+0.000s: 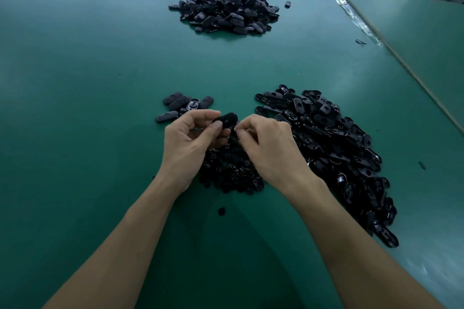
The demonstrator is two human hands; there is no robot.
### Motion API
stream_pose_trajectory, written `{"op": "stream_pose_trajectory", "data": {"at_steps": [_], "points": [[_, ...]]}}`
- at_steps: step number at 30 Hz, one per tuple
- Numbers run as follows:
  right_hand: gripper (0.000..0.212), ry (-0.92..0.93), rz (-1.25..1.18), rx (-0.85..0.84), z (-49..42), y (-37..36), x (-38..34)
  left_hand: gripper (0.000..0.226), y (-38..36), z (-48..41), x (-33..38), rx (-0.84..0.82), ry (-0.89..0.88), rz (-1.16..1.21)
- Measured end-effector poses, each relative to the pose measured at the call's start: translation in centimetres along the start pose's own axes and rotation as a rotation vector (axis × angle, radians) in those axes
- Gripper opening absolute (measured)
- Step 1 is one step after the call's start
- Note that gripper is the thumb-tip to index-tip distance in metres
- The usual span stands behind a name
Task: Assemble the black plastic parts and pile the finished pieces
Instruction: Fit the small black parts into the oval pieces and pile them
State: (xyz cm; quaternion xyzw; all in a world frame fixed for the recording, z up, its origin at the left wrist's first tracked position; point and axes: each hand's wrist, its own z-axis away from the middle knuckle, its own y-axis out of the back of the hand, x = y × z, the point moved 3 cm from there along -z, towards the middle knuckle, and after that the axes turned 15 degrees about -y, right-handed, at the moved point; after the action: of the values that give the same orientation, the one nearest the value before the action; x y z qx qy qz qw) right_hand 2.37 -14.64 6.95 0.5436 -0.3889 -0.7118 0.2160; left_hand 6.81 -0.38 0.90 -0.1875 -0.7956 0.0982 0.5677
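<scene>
A green surface [100,83] carries everything here. Toward the left of the middle, a small cluster of matte black oval pieces [184,105] lies flat, just beyond the left hand [189,138]. That hand is curled, its thumb and fingers [217,125] pinching one end of a black oval part [226,119] held just above the surface. The right hand [270,145] meets it from the other side, its fingers [242,133] closed against the lower edge of the same part, so both hands grip it together; whether a second, smaller piece sits between them cannot be told. Beneath the wrists lies a low heap of small black parts [231,173], partly hidden by the hands. To the right, touching that heap, spreads a large pile of glossy black oval shells [336,145], running toward the near right. Far back, well apart from the hands, stands a separate mound of black pieces [228,7]. At the far right edge, a taped seam [356,17] joins a neighbouring green panel.
</scene>
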Motion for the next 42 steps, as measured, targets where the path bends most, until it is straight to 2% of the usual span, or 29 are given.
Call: {"op": "stream_pose_trajectory", "data": {"at_steps": [4,10,17,28,36,42], "points": [[0.017,-0.014,0.021,0.021,-0.1,-0.1,0.3,0.02,0.0,0.0,0.0,-0.003,0.001,0.016],[0.005,-0.049,0.018,-0.001,-0.1,-0.1,0.5,0.019,0.0,0.1,0.0,-0.015,0.006,0.001],[0.02,-0.019,0.057,-0.025,0.0,-0.1,0.5,0.016,0.0,0.1,0.0,-0.013,0.008,-0.021],[0.013,0.112,-0.121,0.056,-0.1,0.9,-1.0,0.017,-0.1,0.2,0.3,-0.107,-0.006,-0.133],[0.011,0.078,-0.062,0.084,-0.1,0.7,-0.9,0.021,-0.4,0.5,0.4,-0.142,-0.013,-0.171],[0.009,0.016,-0.067,0.008,-0.2,0.5,-0.5,0.016,-0.6,0.5,0.6,-0.138,0.003,-0.182]]}}
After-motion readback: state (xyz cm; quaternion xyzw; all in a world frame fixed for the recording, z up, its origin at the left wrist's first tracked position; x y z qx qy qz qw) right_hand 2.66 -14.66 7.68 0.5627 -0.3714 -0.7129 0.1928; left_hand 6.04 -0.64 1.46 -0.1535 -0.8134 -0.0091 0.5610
